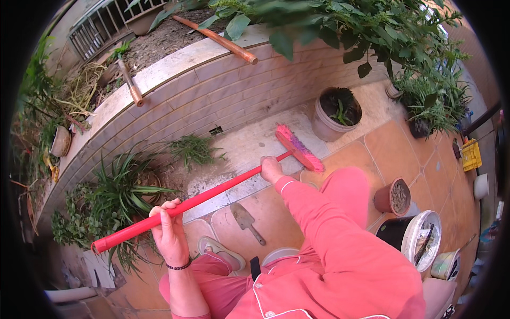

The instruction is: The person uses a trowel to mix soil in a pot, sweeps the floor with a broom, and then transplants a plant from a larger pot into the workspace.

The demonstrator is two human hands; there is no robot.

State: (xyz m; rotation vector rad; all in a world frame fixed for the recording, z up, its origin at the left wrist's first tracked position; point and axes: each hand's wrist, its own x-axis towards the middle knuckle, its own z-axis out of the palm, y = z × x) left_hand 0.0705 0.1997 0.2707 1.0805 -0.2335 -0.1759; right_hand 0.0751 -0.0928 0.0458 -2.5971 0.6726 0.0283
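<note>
A broom with a red handle point(223, 187) slants across the view. My left hand point(170, 229) grips it near its hanging end at lower left, thumb over the tube. Closer to the head, my right hand point(272, 169) is closed around the same handle. The pink and purple bristles point(301, 147) lie by the pale floor strip, left of a white plastic pot point(332, 123) holding dark soil and a small plant. On the orange tiles below the handle rests a garden trowel point(245, 219). Cut or loose green leaves point(195, 149) lie against the tiled wall.
A raised tiled planter wall point(223, 87) curves behind, with wooden poles point(223, 40) across its ledge. Spider-like potted plants point(127, 191) stand at left. At right are a brown pot point(392, 197), a white bucket point(426, 239), a yellow basket point(471, 154) and leafy plants point(434, 95).
</note>
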